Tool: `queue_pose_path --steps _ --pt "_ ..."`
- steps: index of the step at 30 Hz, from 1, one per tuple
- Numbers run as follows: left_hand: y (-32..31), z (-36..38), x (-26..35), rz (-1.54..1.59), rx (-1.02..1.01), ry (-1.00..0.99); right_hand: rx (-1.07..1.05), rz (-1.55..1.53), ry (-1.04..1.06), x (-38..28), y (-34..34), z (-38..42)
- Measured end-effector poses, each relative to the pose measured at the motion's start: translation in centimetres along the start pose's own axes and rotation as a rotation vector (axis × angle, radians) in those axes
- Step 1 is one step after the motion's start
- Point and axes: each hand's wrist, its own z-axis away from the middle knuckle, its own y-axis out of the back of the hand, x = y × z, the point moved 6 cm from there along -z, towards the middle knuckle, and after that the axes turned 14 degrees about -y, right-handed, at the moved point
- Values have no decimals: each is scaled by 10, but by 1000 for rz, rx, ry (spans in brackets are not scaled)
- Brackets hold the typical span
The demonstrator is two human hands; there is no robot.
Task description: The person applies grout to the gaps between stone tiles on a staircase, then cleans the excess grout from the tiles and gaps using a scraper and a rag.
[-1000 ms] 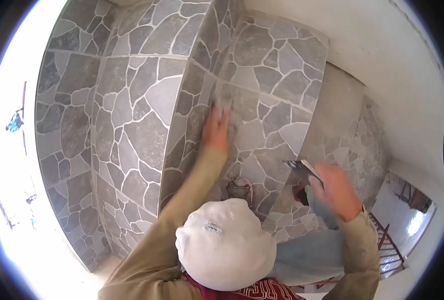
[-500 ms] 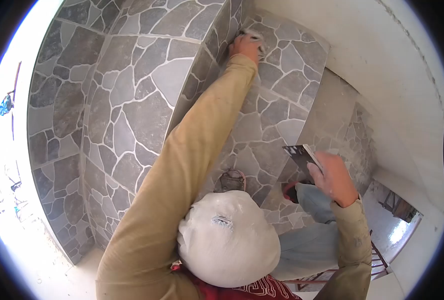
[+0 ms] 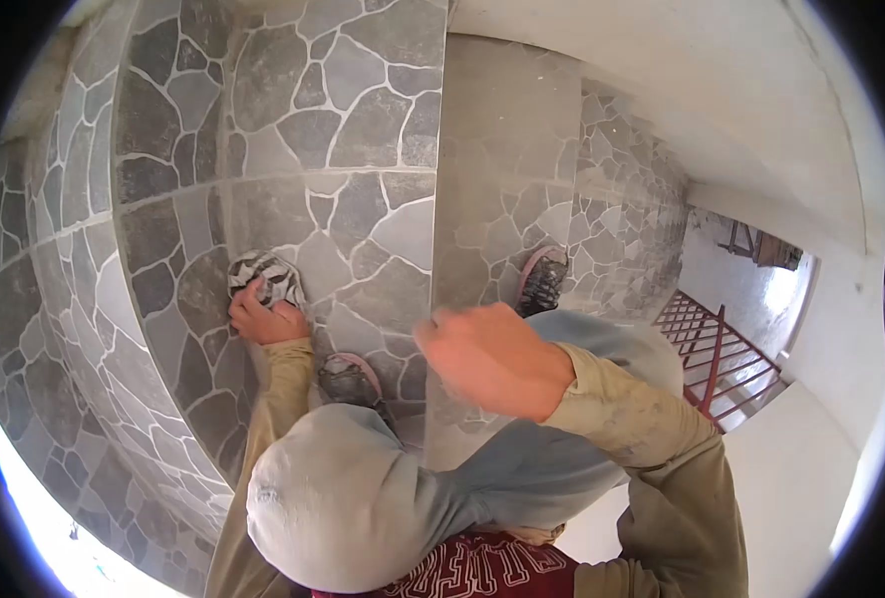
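Note:
My left hand point(image 3: 271, 317) grips a crumpled black-and-white cloth point(image 3: 263, 271) and presses it to the patterned stone-look tile point(image 3: 363, 239), beside the upright tiled face at the left. Over the tile edge, nearer the camera, my right hand point(image 3: 497, 361) is raised with its fingers curled together; it is blurred, and whatever it holds is hidden. Pale irregular lines run between the grey stone shapes on the tiles.
My bent knee point(image 3: 338, 498) is in front. One shoe point(image 3: 351, 379) stands on the upper tiles, the other point(image 3: 544, 281) on a lower level. A red metal railing point(image 3: 717, 359) and a pale wall point(image 3: 741, 90) are at the right.
The view has turned. My left hand and the cloth have come back closer to my body. My right hand has moved left, and the dark flat tool in it no longer shows.

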Motion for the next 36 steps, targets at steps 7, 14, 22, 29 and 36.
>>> queue_pose_path --steps 7,14,22,29,36 --pt "2 -6 5 -28 57 -53 243 -374 -231 63 37 -52" --pt "2 -3 4 -26 70 -48 244 -358 -125 78 57 -102" --pt "13 3 2 51 125 11 282 -305 120 49 104 -139" --pt "20 17 11 15 144 145 541 -62 317 10 133 -85" --pt "-9 1 9 46 47 411 487 393 371 -33 167 26"
